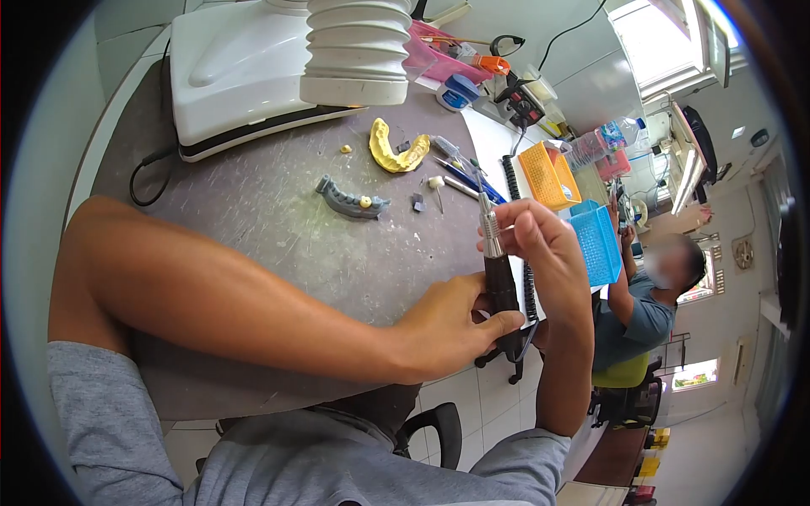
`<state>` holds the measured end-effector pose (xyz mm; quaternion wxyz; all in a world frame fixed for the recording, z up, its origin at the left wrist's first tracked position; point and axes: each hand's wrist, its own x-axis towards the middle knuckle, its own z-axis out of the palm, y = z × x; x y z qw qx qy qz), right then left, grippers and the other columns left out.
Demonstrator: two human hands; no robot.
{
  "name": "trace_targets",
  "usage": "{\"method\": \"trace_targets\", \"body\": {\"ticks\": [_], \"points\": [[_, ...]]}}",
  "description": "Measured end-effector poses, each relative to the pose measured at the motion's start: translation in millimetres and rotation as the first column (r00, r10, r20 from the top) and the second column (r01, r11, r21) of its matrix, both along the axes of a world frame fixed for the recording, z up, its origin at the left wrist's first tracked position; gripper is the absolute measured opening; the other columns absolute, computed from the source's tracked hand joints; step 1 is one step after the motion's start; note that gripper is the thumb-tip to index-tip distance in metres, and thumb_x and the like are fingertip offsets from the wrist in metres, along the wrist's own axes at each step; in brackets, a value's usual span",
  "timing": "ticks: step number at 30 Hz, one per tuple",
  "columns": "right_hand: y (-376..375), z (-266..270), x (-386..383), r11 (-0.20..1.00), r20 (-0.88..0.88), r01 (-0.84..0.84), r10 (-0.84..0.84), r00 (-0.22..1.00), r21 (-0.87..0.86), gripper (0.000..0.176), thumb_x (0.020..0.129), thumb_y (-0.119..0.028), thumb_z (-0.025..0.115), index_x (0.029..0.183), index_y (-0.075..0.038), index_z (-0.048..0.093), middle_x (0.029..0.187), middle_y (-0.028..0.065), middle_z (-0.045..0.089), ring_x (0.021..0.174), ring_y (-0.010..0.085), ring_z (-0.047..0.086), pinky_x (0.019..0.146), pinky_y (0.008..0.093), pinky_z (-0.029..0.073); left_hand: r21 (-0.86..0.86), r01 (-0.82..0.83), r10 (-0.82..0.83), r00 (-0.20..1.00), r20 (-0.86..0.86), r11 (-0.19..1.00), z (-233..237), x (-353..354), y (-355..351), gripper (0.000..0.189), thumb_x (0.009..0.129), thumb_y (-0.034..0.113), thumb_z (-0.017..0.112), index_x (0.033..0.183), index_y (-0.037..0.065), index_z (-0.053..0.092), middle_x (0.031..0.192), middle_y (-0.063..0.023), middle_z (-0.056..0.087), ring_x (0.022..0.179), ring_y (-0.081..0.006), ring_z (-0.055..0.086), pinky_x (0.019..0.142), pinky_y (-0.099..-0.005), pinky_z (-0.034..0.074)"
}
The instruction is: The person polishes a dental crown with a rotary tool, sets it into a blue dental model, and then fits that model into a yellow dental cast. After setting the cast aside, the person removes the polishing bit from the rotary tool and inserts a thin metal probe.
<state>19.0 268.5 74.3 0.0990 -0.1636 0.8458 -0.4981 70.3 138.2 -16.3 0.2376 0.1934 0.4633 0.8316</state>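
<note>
My left hand (447, 329) is closed around the black body of a rotary handpiece (501, 291). The fingers of my right hand (540, 232) close on its silver nose, and a thin tip points up from it. The handpiece stands nearly upright at the table's right edge. On the table to the left lies a grey dental model (353, 201) with a yellowish tooth (365, 202) on it. Behind it are a yellow horseshoe-shaped dental piece (396, 152) and a small yellow crown-like piece (346, 148). A white-headed bur (436, 182) and small grey block (418, 202) lie closer to my hands.
A white box-like unit (236, 76) and a ribbed white hose (354, 51) stand at the back. Pens (460, 181), a yellow basket (547, 173), a blue basket (595, 240) and a water bottle (603, 142) line the right. A seated person (641, 312) is beyond them.
</note>
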Motion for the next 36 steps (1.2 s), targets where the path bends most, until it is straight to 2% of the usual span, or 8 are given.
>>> {"method": "trace_targets", "body": {"ticks": [5, 7, 17, 19, 22, 23, 25, 36], "points": [[-17, 6, -18, 0.999, 0.014, 0.024, -0.024, 1.0, -0.025, 0.034, 0.101, -0.032, 0.051, 0.1, 0.0, 0.064, 0.085, 0.0033, 0.064, 0.074, 0.0082, 0.062, 0.069, 0.0216, 0.05, -0.009, -0.039, 0.039, 0.999, 0.004, 0.999, 0, 1, -2, 0.03, 0.092, 0.022, 0.064, 0.107, -0.003, 0.058, 0.087, -0.0117, 0.069, 0.073, -0.0164, 0.065, 0.066, -0.031, 0.051], [-23, 8, -23, 0.999, 0.002, 0.033, -0.033, 0.999, -0.006, 0.033, 0.102, -0.031, 0.05, 0.097, -0.002, 0.064, 0.083, 0.0032, 0.064, 0.072, 0.0087, 0.063, 0.066, 0.022, 0.05, -0.035, 0.035, -0.035, 0.999, 0.0, 0.999, 2, 0, -5, 0.032, 0.095, 0.023, 0.062, 0.112, -0.003, 0.052, 0.097, -0.0096, 0.065, 0.089, -0.0142, 0.064, 0.08, -0.0285, 0.055], [-36, 9, -29, 0.997, 0.006, 0.017, -0.018, 1.0, 0.078, 0.023, 0.096, -0.023, 0.061, 0.088, -0.002, 0.065, 0.075, 0.0023, 0.065, 0.066, 0.0056, 0.06, 0.06, 0.0198, 0.047, -0.09, -0.003, -0.002, 0.999, -0.054, 0.996, 3, 0, -5, 0.032, 0.095, 0.022, 0.063, 0.109, -0.004, 0.051, 0.093, -0.0099, 0.065, 0.085, -0.0144, 0.065, 0.076, -0.0285, 0.054], [-37, 8, -29, 0.997, -0.009, 0.011, -0.01, 1.0, 0.071, 0.024, 0.096, -0.024, 0.061, 0.09, -0.001, 0.066, 0.075, 0.0021, 0.066, 0.066, 0.0047, 0.06, 0.059, 0.0192, 0.047, -0.04, -0.097, 0.094, 0.994, -0.061, 0.994, 0, 2, -3, 0.035, 0.09, 0.027, 0.066, 0.104, -0.005, 0.06, 0.092, -0.0185, 0.069, 0.086, -0.0286, 0.069, 0.078, -0.0381, 0.051], [-39, 8, -28, 0.997, -0.038, 0.001, 0.002, 0.999, 0.084, 0.025, 0.096, -0.024, 0.061, 0.091, -0.001, 0.066, 0.075, 0.0021, 0.065, 0.066, 0.005, 0.06, 0.058, 0.0196, 0.046, -0.05, -0.091, 0.089, 0.995, -0.036, 0.995, 0, 2, -2, 0.035, 0.09, 0.027, 0.066, 0.105, -0.005, 0.06, 0.093, -0.0192, 0.069, 0.088, -0.0299, 0.068, 0.079, -0.0387, 0.051], [-40, 7, -28, 0.996, -0.038, 0.004, 0.0, 0.999, 0.084, 0.025, 0.096, -0.025, 0.061, 0.091, -0.001, 0.065, 0.074, 0.002, 0.065, 0.065, 0.0051, 0.06, 0.058, 0.0196, 0.046, -0.048, -0.091, 0.09, 0.995, -0.034, 0.995, 0, 1, -2, 0.035, 0.09, 0.027, 0.066, 0.105, -0.005, 0.06, 0.093, -0.0192, 0.069, 0.088, -0.0299, 0.068, 0.079, -0.0387, 0.051], [-41, 7, -28, 0.996, -0.037, 0.006, -0.002, 0.999, 0.085, 0.025, 0.096, -0.025, 0.06, 0.091, 0.0, 0.064, 0.074, 0.0019, 0.065, 0.065, 0.0053, 0.06, 0.058, 0.0196, 0.046, -0.069, -0.042, 0.038, 0.997, -0.06, 0.997, 1, 0, -4, 0.031, 0.095, 0.021, 0.063, 0.107, -0.004, 0.052, 0.091, -0.0111, 0.066, 0.082, -0.0154, 0.066, 0.073, -0.0283, 0.054], [-45, 7, -28, 0.995, -0.038, 0.006, -0.002, 0.999, 0.1, 0.026, 0.097, -0.025, 0.06, 0.09, -0.001, 0.064, 0.072, 0.0018, 0.063, 0.063, 0.0056, 0.059, 0.057, 0.0194, 0.046, -0.064, -0.033, 0.031, 0.999, -0.033, 0.997, 2, 0, -3, 0.033, 0.095, 0.024, 0.063, 0.108, -0.005, 0.051, 0.093, -0.0119, 0.066, 0.083, -0.0161, 0.067, 0.074, -0.0288, 0.054]]}}
